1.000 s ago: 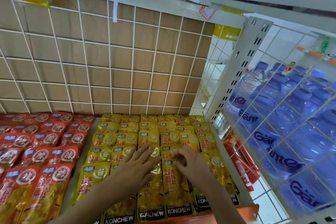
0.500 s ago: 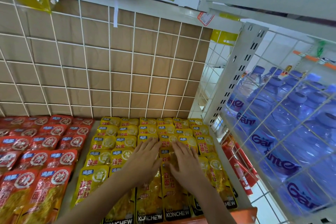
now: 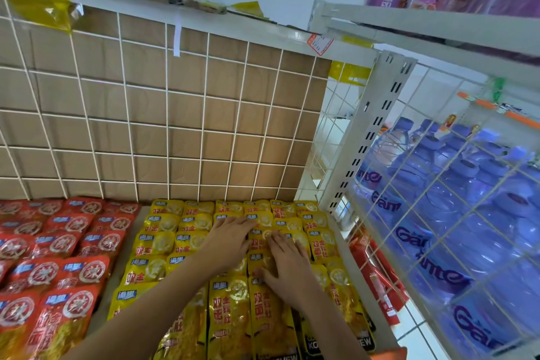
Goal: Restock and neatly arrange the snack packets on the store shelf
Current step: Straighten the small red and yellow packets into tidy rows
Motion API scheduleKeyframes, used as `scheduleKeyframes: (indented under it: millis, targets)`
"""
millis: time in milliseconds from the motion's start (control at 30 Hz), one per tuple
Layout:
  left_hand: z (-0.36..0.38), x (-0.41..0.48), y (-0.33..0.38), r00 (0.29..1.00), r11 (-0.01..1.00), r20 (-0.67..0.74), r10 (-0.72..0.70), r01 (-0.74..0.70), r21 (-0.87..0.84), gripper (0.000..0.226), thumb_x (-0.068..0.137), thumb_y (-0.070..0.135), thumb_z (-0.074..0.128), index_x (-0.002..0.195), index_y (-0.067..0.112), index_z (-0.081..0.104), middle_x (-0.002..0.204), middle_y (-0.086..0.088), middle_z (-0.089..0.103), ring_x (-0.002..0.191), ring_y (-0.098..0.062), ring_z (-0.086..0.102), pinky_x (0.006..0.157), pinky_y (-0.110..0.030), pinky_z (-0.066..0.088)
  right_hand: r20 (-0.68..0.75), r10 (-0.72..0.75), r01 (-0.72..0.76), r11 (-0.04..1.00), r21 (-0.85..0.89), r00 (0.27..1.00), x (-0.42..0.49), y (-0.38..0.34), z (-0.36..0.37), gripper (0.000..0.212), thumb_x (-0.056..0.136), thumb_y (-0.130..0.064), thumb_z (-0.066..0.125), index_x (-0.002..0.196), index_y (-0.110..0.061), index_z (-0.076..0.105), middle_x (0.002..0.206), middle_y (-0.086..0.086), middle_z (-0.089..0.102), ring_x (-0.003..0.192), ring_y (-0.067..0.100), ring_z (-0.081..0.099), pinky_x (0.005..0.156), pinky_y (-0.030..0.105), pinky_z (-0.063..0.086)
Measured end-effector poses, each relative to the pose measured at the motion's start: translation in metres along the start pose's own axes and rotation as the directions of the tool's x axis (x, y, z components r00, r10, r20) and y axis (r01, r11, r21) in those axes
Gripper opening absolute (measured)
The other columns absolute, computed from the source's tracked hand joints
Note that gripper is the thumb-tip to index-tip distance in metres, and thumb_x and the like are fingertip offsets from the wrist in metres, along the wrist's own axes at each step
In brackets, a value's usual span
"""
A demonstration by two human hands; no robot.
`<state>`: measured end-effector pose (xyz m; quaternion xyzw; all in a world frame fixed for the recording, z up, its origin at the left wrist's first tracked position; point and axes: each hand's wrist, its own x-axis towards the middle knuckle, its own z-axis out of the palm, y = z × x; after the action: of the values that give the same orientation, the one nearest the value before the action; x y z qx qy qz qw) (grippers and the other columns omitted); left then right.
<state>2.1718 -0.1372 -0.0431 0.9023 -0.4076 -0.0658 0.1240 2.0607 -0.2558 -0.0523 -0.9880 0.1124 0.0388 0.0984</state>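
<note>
Left fingers [image 3: 244, 223] straight and close together, laid flat on the yellow packets [image 3: 163, 242] a few rows out from the grid [image 3: 175, 126]. Right fingers [image 3: 279, 240] likewise straight, slightly spread, pressed flat on the packets a little further from the grid, tips just beside the left hand's edge. Nothing pinched or gripped by either. Judged as squaring up the middle columns. Press lightly with the flat pads and slide toward the grid rather than lift, to tuck each packet against the one behind and hold the overlap even. Work one column at a time, without dragging the neighbours askew; slick foil likely to slip sideways under uneven pressure. Left hand [image 3: 230, 238] palm down, wrist low, forearm reaching in from the lower left across the packets farthest from the grid. Right hand [image 3: 287, 266] palm down too, thumb splayed toward the left hand, forearm coming in from the edge opposite the grid. Across the shelf [image 3: 117, 269], yellow packets in overlapping rows from the grid to the front, with red packets [image 3: 73, 242] alongside, further left along the grid. Off the grid's right end, bottles [image 3: 438, 199].
</note>
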Motion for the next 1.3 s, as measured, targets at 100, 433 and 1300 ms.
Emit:
scheduleKeyframes:
  millis: [100,433,1300]
  targets:
    - [0.005,0.004,-0.004,1.0,1.0,-0.008,0.014,-0.014,-0.003,0.046,0.099,0.028,0.039,0.144,0.029,0.029,0.151,0.007,0.028,0.14,-0.015,0.021,0.114,-0.034,0.013,-0.011,-0.006,0.006,1.0,0.005,1.0,0.001,0.001,0.001,0.109,0.062,-0.083,-0.003,0.15,-0.019,0.009,0.158,-0.004,0.007,0.145,0.009,-0.002,0.112,0.029,-0.011]
    - [0.015,0.007,-0.011,0.997,0.995,-0.061,0.052,-0.057,-0.079,0.044,0.099,0.023,0.042,0.142,0.026,0.035,0.143,0.006,0.035,0.135,-0.015,0.028,0.112,-0.03,0.022,-0.024,-0.025,0.025,0.999,0.026,0.999,-0.001,0.0,0.001,0.105,0.065,-0.082,-0.001,0.149,-0.021,0.012,0.158,-0.006,0.008,0.145,0.007,-0.002,0.109,0.03,-0.015]
    - [0.014,0.049,0.032,0.995,0.997,-0.071,0.069,-0.071,-0.029,0.037,0.099,0.031,0.037,0.135,0.022,0.043,0.137,0.0,0.041,0.131,-0.019,0.031,0.108,-0.035,0.025,-0.095,0.205,-0.178,0.956,0.234,0.974,0.036,0.076,-0.036,0.021,0.085,-0.031,0.063,0.102,-0.02,0.068,0.107,-0.001,0.057,0.095,0.015,0.058,0.081,0.03,0.047]
